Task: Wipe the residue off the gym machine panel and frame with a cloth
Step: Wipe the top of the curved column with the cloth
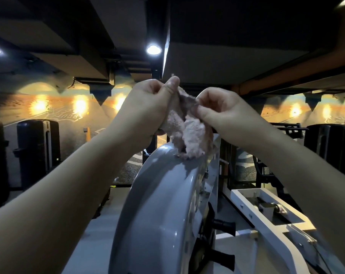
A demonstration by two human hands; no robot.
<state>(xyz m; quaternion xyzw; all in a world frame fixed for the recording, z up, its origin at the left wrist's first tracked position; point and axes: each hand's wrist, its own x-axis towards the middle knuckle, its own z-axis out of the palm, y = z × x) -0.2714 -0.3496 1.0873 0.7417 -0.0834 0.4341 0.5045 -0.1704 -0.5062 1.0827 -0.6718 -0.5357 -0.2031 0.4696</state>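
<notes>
Pinching the pink cloth (189, 133) above the grey panel (157, 204), left hand (148, 111) and right hand (223, 113) fingers hold its top edge; it looks soft, light, limp.

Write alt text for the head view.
The left hand and right hand pinch a crumpled pink cloth between them, its lower end hanging to the top of a curved grey panel. A white frame lies at right in a dim gym.
</notes>
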